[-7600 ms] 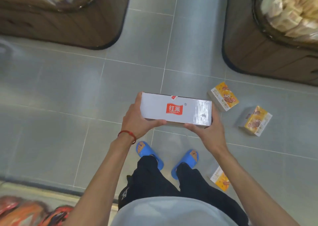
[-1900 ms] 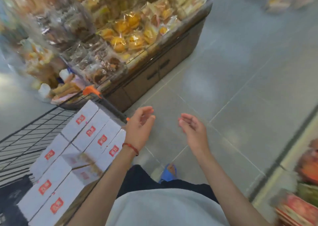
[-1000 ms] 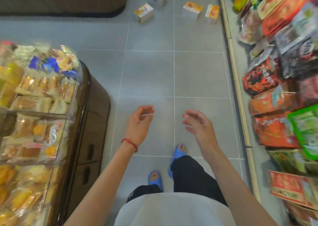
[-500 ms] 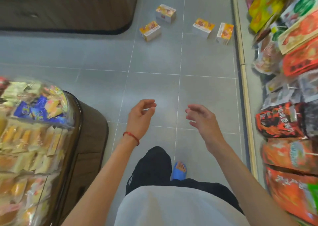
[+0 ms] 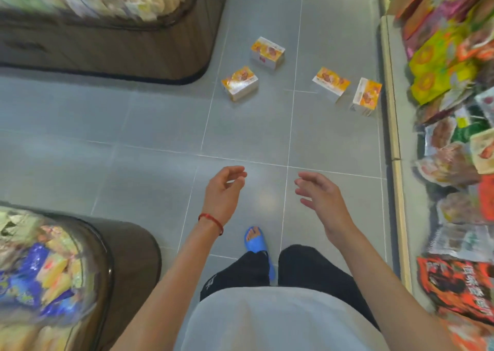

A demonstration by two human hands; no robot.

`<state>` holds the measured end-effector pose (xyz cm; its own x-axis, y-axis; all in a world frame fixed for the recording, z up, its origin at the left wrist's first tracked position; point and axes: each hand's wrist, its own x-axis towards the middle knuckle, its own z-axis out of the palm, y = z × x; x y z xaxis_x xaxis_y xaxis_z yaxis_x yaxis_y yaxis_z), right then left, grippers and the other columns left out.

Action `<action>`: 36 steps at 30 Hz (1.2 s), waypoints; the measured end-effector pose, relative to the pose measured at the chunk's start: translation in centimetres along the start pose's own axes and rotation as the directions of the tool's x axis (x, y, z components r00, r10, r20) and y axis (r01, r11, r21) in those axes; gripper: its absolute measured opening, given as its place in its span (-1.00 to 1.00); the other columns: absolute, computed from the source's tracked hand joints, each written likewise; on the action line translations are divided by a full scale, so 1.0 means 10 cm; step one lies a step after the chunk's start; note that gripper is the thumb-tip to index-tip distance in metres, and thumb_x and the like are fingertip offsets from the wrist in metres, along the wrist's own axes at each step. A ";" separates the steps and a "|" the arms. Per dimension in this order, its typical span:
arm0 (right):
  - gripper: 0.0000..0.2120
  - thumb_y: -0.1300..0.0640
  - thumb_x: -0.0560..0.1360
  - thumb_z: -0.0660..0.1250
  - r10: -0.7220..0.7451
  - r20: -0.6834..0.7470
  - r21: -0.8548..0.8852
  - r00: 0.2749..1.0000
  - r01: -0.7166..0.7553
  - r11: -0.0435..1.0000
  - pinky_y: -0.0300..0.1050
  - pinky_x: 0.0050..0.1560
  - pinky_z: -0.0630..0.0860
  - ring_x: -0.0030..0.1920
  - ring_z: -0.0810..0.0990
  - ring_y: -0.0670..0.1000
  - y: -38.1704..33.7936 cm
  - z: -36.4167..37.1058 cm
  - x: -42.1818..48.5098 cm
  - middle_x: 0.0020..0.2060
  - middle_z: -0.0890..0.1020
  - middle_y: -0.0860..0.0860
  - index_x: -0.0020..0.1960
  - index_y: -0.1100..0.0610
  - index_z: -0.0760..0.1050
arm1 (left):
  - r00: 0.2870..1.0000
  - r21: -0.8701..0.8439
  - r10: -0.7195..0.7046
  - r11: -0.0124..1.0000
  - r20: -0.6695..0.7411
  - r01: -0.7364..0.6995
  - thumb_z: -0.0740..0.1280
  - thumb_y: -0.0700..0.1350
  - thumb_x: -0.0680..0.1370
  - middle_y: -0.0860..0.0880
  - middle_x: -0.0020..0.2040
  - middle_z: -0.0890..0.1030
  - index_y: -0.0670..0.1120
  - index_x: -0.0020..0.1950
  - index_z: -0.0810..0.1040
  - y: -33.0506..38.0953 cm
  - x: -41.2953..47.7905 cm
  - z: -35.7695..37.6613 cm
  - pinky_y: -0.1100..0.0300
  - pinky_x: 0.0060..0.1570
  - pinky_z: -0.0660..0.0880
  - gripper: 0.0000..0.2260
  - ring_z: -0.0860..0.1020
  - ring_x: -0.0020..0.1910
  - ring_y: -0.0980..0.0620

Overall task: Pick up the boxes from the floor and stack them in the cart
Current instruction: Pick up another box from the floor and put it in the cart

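Hands, left hand [image 5: 223, 192] and right hand [image 5: 320, 198], hang loosely spread and hold nothing, so a hurried stoop could kick the nearest box [image 5: 239, 83] beside the display bin [image 5: 149, 56].

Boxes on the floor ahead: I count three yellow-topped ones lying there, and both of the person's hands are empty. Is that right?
Not quite. The head view shows four yellow-topped boxes on the floor: one, a second, a third and a fourth nearest the right-hand shelf. The rest holds: the left hand and right hand are both empty.

No legible text on any packaging.
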<state>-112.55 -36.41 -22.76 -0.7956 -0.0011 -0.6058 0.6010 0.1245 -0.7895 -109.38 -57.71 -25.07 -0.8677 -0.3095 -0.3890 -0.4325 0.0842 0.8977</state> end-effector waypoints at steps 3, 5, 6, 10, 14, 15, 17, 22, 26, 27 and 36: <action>-0.77 0.12 0.59 0.39 -0.003 0.004 0.029 1.000 0.002 1.000 0.01 0.23 0.56 0.15 0.67 0.05 -0.43 0.22 0.54 0.11 0.68 0.02 0.25 0.03 0.58 | 1.000 0.003 -0.021 1.000 0.010 0.020 0.32 -0.29 0.58 0.05 0.03 0.69 0.01 0.12 0.59 0.29 0.65 -0.04 0.28 -0.03 0.45 -0.77 0.63 0.06 0.06; -0.78 0.12 0.59 0.39 0.002 0.009 0.043 1.000 -0.003 0.999 -0.01 0.22 0.55 0.12 0.66 0.04 -0.71 0.36 0.94 0.09 0.68 0.00 0.24 0.03 0.58 | 1.000 0.006 -0.031 1.000 0.008 0.030 0.32 -0.28 0.58 0.04 0.04 0.69 -0.02 0.15 0.60 0.47 1.10 -0.06 0.30 -0.04 0.45 -0.78 0.63 0.07 0.06; -0.79 0.13 0.59 0.39 0.009 0.012 0.048 1.000 -0.009 0.999 -0.01 0.21 0.55 0.10 0.66 0.02 -0.85 0.42 1.14 0.09 0.68 0.02 0.23 0.03 0.58 | 0.999 0.002 -0.033 0.999 0.006 0.033 0.32 -0.28 0.58 0.03 0.05 0.69 -0.04 0.15 0.60 0.56 1.34 -0.06 0.31 -0.05 0.45 -0.78 0.63 0.07 0.05; -0.81 0.15 0.59 0.38 0.007 0.029 0.038 1.000 -0.008 0.999 -0.10 0.12 0.56 0.03 0.65 -0.02 -1.41 0.63 2.01 0.09 0.69 0.06 0.20 0.04 0.61 | 0.998 -0.014 -0.056 0.998 -0.008 0.056 0.31 -0.29 0.59 0.03 0.04 0.68 -0.01 0.12 0.59 0.87 2.36 -0.08 0.29 -0.06 0.45 -0.78 0.63 0.08 0.02; -0.81 0.15 0.60 0.37 0.034 0.037 0.013 0.999 -0.034 0.999 -0.10 0.08 0.58 0.05 0.66 -0.01 -2.09 0.83 2.94 0.08 0.68 0.03 0.21 0.08 0.60 | 0.990 -0.047 -0.118 0.992 -0.082 0.114 0.31 -0.28 0.58 0.06 0.02 0.68 0.04 0.07 0.60 1.23 3.36 -0.15 0.24 -0.04 0.45 -0.77 0.63 0.08 0.01; -0.81 0.15 0.60 0.37 0.046 0.039 -0.004 0.998 -0.046 0.999 -0.07 0.12 0.58 0.06 0.66 0.00 -2.25 0.89 3.14 0.08 0.67 0.02 0.21 0.07 0.60 | 0.985 -0.057 -0.142 0.989 -0.095 0.137 0.31 -0.28 0.58 0.05 0.02 0.68 0.02 0.08 0.60 1.32 3.58 -0.16 0.23 -0.03 0.45 -0.78 0.63 0.09 0.01; -0.81 0.14 0.60 0.38 0.033 0.075 -0.042 0.997 -0.030 0.999 -0.01 0.20 0.56 0.09 0.66 0.01 -2.58 1.03 3.54 0.06 0.68 0.00 0.20 0.06 0.60 | 0.982 -0.092 -0.158 0.985 -0.108 0.149 0.31 -0.28 0.58 0.03 0.03 0.68 -0.01 0.10 0.60 1.50 4.01 -0.18 0.21 0.01 0.45 -0.79 0.63 0.11 -0.01; -0.81 0.11 0.59 0.38 0.038 0.133 -0.145 0.990 -0.019 0.989 0.02 0.24 0.55 0.15 0.65 0.04 -3.27 1.49 4.52 0.06 0.66 -0.02 0.20 0.03 0.60 | 0.971 -0.136 -0.197 0.974 -0.135 0.179 0.29 -0.28 0.59 -0.02 0.06 0.68 -0.05 0.13 0.60 1.81 5.08 -0.30 0.24 0.03 0.47 -0.80 0.62 0.09 0.00; -0.80 0.10 0.60 0.37 0.077 0.144 -0.205 0.987 -0.047 0.978 -0.02 0.23 0.56 0.14 0.65 0.00 -3.65 1.94 5.27 0.06 0.66 -0.04 0.22 0.04 0.60 | 0.956 -0.174 -0.246 0.960 -0.158 0.218 0.27 -0.27 0.62 -0.04 0.09 0.68 -0.07 0.15 0.59 1.88 5.96 -0.48 0.46 -0.22 0.47 -0.81 0.62 0.01 0.05; -0.79 0.10 0.59 0.38 0.079 0.140 -0.217 0.987 -0.047 0.975 -0.03 0.22 0.56 0.14 0.65 0.00 -3.72 2.06 5.47 0.06 0.66 -0.03 0.22 0.04 0.60 | 0.953 -0.179 -0.257 0.957 -0.160 0.228 0.27 -0.26 0.62 -0.03 0.08 0.68 -0.05 0.14 0.59 1.88 6.18 -0.53 0.46 -0.22 0.47 -0.82 0.62 0.02 0.06; -0.79 0.12 0.59 0.36 0.155 0.078 -0.266 0.985 -0.129 0.955 0.00 0.21 0.56 0.12 0.65 0.04 -4.13 2.74 6.98 0.04 0.66 -0.03 0.22 0.06 0.60 | 0.896 -0.168 -0.415 0.905 -0.159 0.390 0.29 -0.26 0.60 -0.01 0.01 0.67 -0.12 0.16 0.61 1.75 7.70 -0.85 0.33 -0.06 0.48 -0.81 0.61 -0.01 0.06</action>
<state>-190.78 -68.79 -35.14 -0.6845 -0.0595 -0.7266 0.6567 0.3826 -0.6499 -181.72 -88.11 -37.60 -0.5587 -0.4625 -0.6884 -0.6889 -0.2034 0.6957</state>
